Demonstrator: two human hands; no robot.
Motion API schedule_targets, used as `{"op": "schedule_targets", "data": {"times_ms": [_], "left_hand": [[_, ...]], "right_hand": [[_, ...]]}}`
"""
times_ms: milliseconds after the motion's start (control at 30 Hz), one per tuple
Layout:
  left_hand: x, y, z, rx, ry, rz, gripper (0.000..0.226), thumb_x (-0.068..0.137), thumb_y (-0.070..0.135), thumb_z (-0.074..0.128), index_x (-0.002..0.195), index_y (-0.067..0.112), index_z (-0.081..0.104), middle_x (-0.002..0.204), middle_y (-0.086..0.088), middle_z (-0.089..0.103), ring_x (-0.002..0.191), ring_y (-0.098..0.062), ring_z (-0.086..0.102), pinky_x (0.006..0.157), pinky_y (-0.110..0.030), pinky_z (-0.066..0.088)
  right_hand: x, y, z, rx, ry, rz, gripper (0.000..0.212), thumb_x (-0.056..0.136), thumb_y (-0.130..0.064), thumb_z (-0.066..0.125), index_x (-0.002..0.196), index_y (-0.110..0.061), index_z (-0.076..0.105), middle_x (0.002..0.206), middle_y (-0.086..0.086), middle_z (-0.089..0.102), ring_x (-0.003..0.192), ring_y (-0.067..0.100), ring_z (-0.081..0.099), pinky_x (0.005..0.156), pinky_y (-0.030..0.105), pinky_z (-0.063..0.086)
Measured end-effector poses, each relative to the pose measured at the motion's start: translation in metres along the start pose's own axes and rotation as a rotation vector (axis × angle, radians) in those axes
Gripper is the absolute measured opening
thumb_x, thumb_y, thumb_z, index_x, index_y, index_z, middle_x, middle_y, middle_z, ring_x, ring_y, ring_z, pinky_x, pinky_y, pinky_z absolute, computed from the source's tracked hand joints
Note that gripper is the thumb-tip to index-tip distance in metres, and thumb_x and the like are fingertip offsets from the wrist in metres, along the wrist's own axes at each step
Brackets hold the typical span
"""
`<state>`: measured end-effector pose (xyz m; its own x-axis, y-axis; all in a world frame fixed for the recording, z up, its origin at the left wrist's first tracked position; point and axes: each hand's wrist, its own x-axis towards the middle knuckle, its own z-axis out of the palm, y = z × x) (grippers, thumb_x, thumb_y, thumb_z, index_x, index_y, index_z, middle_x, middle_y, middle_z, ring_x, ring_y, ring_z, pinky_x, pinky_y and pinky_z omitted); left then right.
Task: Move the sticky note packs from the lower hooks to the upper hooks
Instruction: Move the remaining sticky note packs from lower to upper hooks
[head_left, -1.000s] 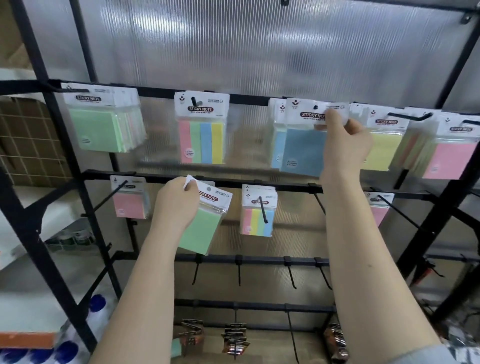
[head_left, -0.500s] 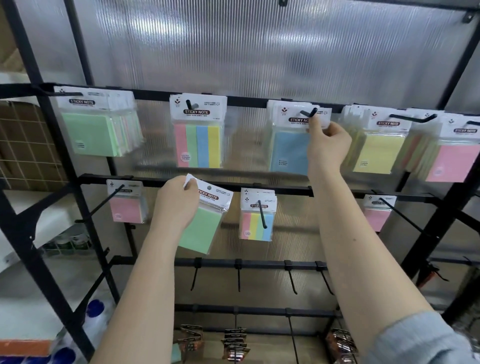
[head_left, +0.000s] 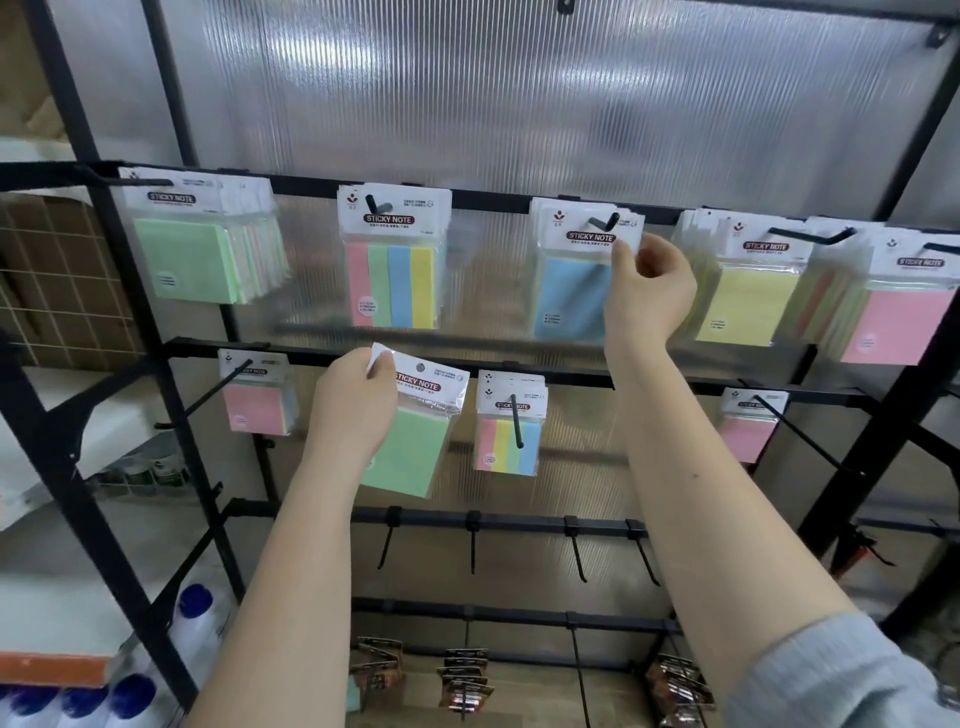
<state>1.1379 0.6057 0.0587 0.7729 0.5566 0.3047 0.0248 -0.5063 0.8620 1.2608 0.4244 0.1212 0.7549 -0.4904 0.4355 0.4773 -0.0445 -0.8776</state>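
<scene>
- Green sticky note pack (head_left: 410, 447), sealed in a clear sleeve under a white card header, sits in the left hand (head_left: 353, 400). The fingers are curled round the header's upper left corner, and the pack hangs tilted, free of any hook, in front of the lower rail (head_left: 649, 382).
- Blue sticky note pack (head_left: 571, 296) hangs on an upper hook (head_left: 605, 221). The right hand (head_left: 649, 286) pinches the right edge of its card header between thumb and fingertips.
- Handling, as a judgement: these packs look light, the paper block fairly stiff, the plastic sleeve slick and easily creased. The card header is the sensible place to hold, close to the punched hole, so the hole can be steered onto the hook tip. A grip on the sleeve alone would probably slip or let the pack swing.
- The header card could tear at the hole if tugged sideways against the hook.
- Against the frame half a second earlier, the right hand has slid from the hook area at the header's top to its lower right edge, and the blue pack now sits further back on the hook.
- Left hand and green pack are much as they were, not yet lifted toward the upper rail (head_left: 493, 200).
- Pink pack (head_left: 257, 410), striped pack (head_left: 509, 441) and a second pink pack (head_left: 745, 431) still hang on lower hooks.
</scene>
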Motion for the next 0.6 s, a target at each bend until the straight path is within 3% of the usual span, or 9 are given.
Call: {"op": "schedule_targets", "data": {"times_ms": [67,133,200,267,367,433,533,600], "left_hand": [[-0.007,0.002,-0.001,-0.002,0.017,-0.002,0.038,0.100,0.021,0.036,0.065,0.014,0.022,0.061,0.000,0.026,0.054,-0.016,0.023,0.051,-0.030,0.017],[-0.014,0.003,-0.003,-0.024,0.043,-0.011,0.040,0.101,0.022,0.036,0.064,0.013,0.024,0.060,0.001,0.028,0.052,-0.015,0.024,0.050,-0.029,0.018],[-0.019,0.001,-0.007,-0.051,0.073,-0.016,0.038,0.101,0.023,0.036,0.069,0.004,0.036,0.065,-0.003,0.037,0.056,-0.015,0.029,0.050,-0.027,0.021],[-0.022,-0.003,-0.014,-0.041,0.125,-0.007,0.036,0.101,0.025,0.036,0.087,-0.004,0.053,0.079,-0.010,0.046,0.065,-0.017,0.036,0.051,-0.023,0.026],[-0.027,-0.009,-0.028,-0.016,0.200,0.029,0.038,0.101,0.026,0.037,0.095,-0.005,0.058,0.084,-0.011,0.049,0.069,-0.017,0.039,0.046,-0.012,0.030],[-0.029,-0.013,-0.039,0.001,0.230,0.034,0.040,0.101,0.028,0.037,0.096,-0.006,0.058,0.086,-0.015,0.054,0.073,-0.019,0.045,0.051,-0.013,0.032],[-0.030,-0.019,-0.058,0.039,0.281,0.029,0.042,0.100,0.031,0.039,0.094,-0.007,0.058,0.092,-0.021,0.061,0.078,-0.027,0.052,0.058,-0.029,0.034],[-0.029,-0.023,-0.070,0.035,0.302,0.025,0.040,0.100,0.030,0.039,0.093,-0.004,0.059,0.083,-0.013,0.061,0.070,-0.021,0.051,0.055,-0.026,0.034]], "right_hand": [[-0.008,0.001,-0.007,0.022,-0.005,0.011,0.029,0.089,-0.020,0.064,0.116,-0.010,0.063,0.110,-0.002,0.066,0.102,0.009,0.059,0.092,0.018,0.044],[-0.020,0.001,-0.015,0.026,-0.019,0.002,0.023,0.090,-0.020,0.062,0.112,-0.012,0.063,0.104,-0.006,0.064,0.100,0.007,0.059,0.091,0.017,0.044],[-0.034,0.004,-0.024,0.025,-0.039,-0.005,0.016,0.091,-0.020,0.059,0.105,-0.014,0.064,0.097,-0.009,0.064,0.094,0.005,0.059,0.086,0.015,0.046],[-0.048,0.009,-0.031,0.025,-0.076,0.011,0.012,0.094,-0.020,0.056,0.101,-0.016,0.064,0.093,-0.010,0.063,0.087,0.001,0.058,0.079,0.009,0.045],[-0.068,0.016,-0.040,-0.019,-0.144,0.026,0.013,0.097,-0.021,0.051,0.092,-0.019,0.062,0.080,-0.015,0.060,0.072,-0.006,0.054,0.066,0.002,0.040],[-0.082,0.021,-0.043,-0.072,-0.202,0.023,0.021,0.098,-0.022,0.047,0.088,-0.016,0.064,0.075,-0.015,0.059,0.068,-0.005,0.053,0.062,0.006,0.038],[-0.101,0.029,-0.041,-0.163,-0.316,0.048,0.030,0.101,-0.025,0.041,0.091,-0.014,0.067,0.081,-0.008,0.064,0.080,0.006,0.058,0.068,0.018,0.040],[-0.113,0.030,-0.036,-0.227,-0.411,0.068,0.033,0.102,-0.027,0.037,0.097,-0.014,0.067,0.091,-0.002,0.067,0.091,0.014,0.061,0.074,0.024,0.043]]}}
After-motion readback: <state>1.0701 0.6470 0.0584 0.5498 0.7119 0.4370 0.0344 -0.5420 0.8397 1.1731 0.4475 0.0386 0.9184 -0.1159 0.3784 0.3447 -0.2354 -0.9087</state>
